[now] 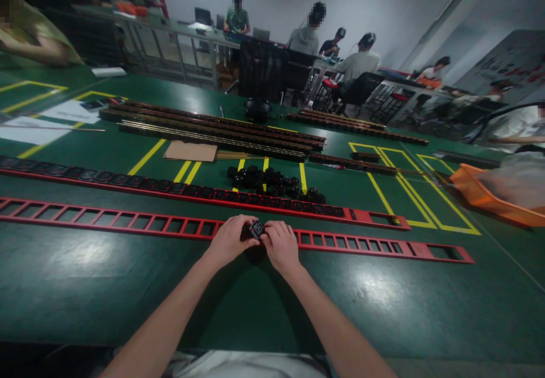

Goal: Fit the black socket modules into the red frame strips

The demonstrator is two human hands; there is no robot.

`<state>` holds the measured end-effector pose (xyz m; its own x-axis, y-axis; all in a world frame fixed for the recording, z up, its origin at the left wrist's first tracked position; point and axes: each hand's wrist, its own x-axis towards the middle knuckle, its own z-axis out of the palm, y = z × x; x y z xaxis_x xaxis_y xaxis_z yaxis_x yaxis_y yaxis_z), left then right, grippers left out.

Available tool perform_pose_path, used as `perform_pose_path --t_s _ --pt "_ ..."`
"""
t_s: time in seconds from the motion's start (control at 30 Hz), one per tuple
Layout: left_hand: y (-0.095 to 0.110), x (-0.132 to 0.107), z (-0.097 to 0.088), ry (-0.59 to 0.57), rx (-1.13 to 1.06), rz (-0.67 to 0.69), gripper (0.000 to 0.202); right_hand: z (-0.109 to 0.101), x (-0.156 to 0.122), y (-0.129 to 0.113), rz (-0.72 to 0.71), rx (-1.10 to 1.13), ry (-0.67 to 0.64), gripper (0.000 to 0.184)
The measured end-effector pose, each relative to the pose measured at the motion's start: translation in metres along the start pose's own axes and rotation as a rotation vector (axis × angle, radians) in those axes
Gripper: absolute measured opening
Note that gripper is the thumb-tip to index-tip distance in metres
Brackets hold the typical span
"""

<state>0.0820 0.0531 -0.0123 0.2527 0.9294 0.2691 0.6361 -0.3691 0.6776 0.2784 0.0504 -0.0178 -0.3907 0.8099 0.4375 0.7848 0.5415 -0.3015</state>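
Both my hands meet at the near red slotted strip point(128, 221). My left hand point(230, 240) and my right hand point(279, 244) pinch a small black socket module point(256, 229) between their fingertips, right over the strip's empty slots. A second red strip point(374, 217) lies just beyond, most of its slots filled with black modules. Behind it sits a loose pile of black socket modules point(272, 182).
Long dark metal rails point(213, 129) and a cardboard piece point(191, 151) lie further back on the green table point(85, 287) with yellow tape lines. An orange tray point(489, 199) is at the right. A person's arm rests at far left; several people sit at desks behind.
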Motion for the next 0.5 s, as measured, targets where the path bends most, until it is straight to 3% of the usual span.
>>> perform_pose_path --t_s 0.2,0.5 --pt "0.005 0.002 0.011 0.122 0.129 0.137 0.031 -0.007 -0.001 -0.002 -0.031 0.041 -0.045 0.032" --pt "0.003 0.001 0.015 0.106 0.274 0.203 0.025 -0.012 0.000 -0.007 0.022 0.054 -0.121 0.031"
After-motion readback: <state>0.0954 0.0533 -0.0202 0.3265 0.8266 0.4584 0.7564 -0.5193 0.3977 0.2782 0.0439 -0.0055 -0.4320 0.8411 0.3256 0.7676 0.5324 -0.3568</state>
